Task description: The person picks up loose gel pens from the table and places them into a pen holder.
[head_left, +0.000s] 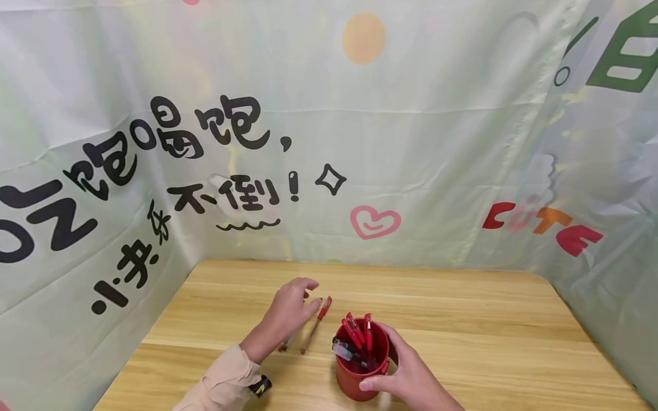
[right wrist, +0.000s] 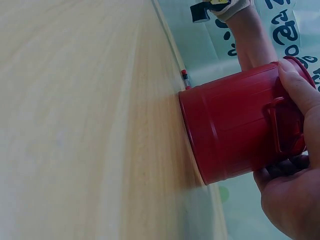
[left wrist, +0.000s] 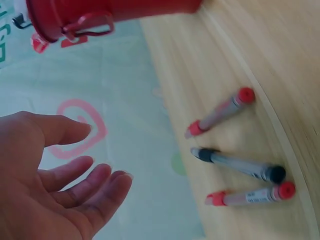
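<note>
My left hand [head_left: 288, 311] hovers over the table beside a red-capped pen [head_left: 317, 325], fingers loosely bent and nothing between them. Lying in the left wrist view are a red pen [left wrist: 220, 115], a black pen [left wrist: 242, 165] and another red pen [left wrist: 250, 196], to the right of the hand. Fingers and thumb of my right hand [head_left: 408, 365] grip a small red metal bucket [head_left: 354, 383] around its side, near the rim. Inside the bucket stand several pens: red-capped ones [head_left: 368, 337] and dark or clear-capped ones [head_left: 348, 351]. A side handle [right wrist: 287, 125] shows under the right thumb.
The wooden table [head_left: 462, 308] has rounded back corners. A printed cloth [head_left: 437, 160] with lettering and a pink heart hangs behind it and along both sides. A black band [head_left: 260, 386] is at the left sleeve's cuff.
</note>
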Tool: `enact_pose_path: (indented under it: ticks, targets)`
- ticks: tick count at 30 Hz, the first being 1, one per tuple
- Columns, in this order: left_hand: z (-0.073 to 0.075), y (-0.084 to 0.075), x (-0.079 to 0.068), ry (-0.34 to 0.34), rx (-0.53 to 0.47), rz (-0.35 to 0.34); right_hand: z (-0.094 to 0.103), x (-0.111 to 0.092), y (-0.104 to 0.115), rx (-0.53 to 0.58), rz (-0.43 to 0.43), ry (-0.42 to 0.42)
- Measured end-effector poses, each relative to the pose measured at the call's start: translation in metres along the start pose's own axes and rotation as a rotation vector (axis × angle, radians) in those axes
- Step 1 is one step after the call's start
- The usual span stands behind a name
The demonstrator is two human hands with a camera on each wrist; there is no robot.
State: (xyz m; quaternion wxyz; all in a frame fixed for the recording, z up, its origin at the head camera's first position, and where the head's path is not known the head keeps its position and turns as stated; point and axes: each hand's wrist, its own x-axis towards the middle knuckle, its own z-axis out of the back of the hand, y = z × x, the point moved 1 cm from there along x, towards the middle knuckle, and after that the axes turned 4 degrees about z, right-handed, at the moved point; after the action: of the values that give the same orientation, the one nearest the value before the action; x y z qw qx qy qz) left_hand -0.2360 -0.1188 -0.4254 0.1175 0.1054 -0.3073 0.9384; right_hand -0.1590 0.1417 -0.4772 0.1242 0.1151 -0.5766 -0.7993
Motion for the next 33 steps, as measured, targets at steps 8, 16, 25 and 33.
enact_pose_path:
  ticks: [8, 16, 25, 33]
  targets:
    - [-0.006, 0.020, 0.007, -0.020, 0.115, 0.011, 0.001, 0.001, -0.001, -0.015, 0.014, -0.008]
    - [-0.012, 0.036, 0.014, -0.003, 0.176, 0.056, 0.000, 0.001, 0.000, -0.035, 0.015, -0.030]
    - [-0.015, 0.044, 0.021, 0.043, 0.222, 0.067, 0.000, 0.001, 0.000, -0.016, 0.007, -0.017]
    - [-0.017, 0.047, 0.022, 0.123, 0.202, 0.116, 0.000, 0.001, 0.001, -0.013, 0.006, -0.010]
